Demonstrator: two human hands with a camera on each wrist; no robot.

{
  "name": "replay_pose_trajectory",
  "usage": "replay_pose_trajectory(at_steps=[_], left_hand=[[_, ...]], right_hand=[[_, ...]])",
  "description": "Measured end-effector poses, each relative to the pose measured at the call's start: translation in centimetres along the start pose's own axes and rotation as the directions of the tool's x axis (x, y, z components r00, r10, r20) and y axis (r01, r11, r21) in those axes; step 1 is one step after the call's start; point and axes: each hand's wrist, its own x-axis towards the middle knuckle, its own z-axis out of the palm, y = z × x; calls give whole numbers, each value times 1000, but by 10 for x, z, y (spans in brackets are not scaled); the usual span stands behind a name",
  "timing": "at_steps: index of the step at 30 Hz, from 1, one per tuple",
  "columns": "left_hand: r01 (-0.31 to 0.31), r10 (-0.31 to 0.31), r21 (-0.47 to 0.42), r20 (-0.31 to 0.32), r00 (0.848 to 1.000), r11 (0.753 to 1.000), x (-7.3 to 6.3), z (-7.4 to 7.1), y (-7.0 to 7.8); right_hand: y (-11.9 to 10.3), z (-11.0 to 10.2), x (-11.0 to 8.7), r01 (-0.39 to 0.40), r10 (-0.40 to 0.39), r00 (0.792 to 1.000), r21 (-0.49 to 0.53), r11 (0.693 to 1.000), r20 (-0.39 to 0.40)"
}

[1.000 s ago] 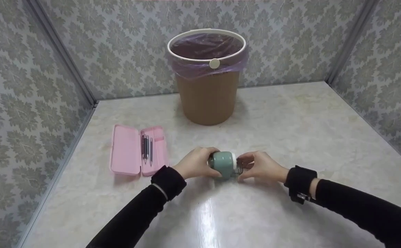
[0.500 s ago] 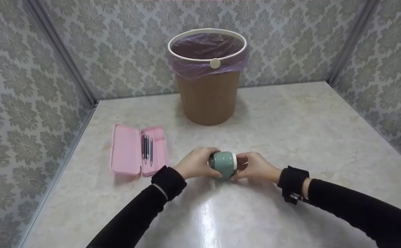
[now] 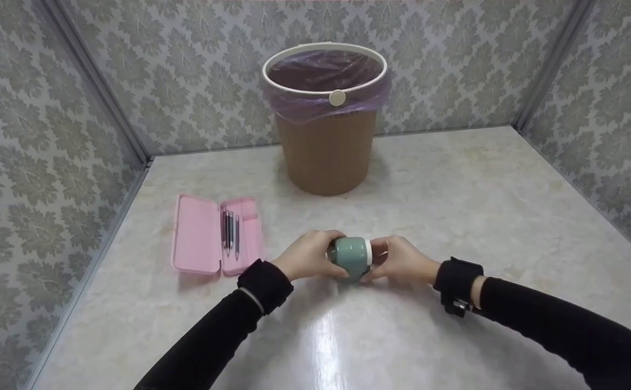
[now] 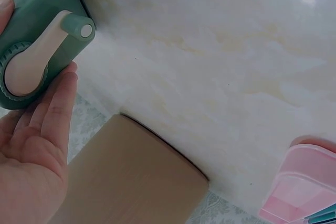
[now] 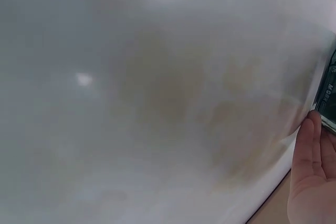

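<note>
A green crank pencil sharpener (image 3: 351, 254) with a white rim at its right end stands low over the table between both hands. My left hand (image 3: 309, 254) grips it from the left, thumb on the near side and fingers on the far side. In the left wrist view its pale crank (image 4: 50, 48) with a green knob shows on the sharpener's end. My right hand (image 3: 399, 261) holds the right end between thumb and fingers. Only a strip of that dark, lettered end (image 5: 328, 95) appears at the right wrist view's edge, with the fingertips right at it.
An open pink pencil case (image 3: 198, 235) with several pencils (image 3: 231, 233) lies to the left. Behind the hands stands a brown bin (image 3: 326, 154) with a purple liner (image 3: 294, 111). Patterned panels (image 3: 201, 81) wall the marbled table (image 3: 445, 189) at the back and sides.
My right hand has moved left, up against the sharpener. The metal piece that stuck out from the sharpener's right end a second ago no longer shows. The left hand keeps its hold.
</note>
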Motion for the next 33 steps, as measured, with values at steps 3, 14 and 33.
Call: replay_pose_trajectory(at_steps=[3, 14, 33], left_hand=[[0, 0, 6, -2, 1000, 1000, 0, 0, 1], [-1, 1, 0, -5, 1000, 1000, -2, -1, 2], [3, -3, 25, 5, 1000, 1000, -1, 0, 0]], right_hand=[[1, 2, 0, 19, -19, 1000, -15, 1000, -11], [0, 5, 1, 34, -34, 999, -6, 999, -17], [-7, 3, 3, 12, -12, 1000, -34, 999, 19]])
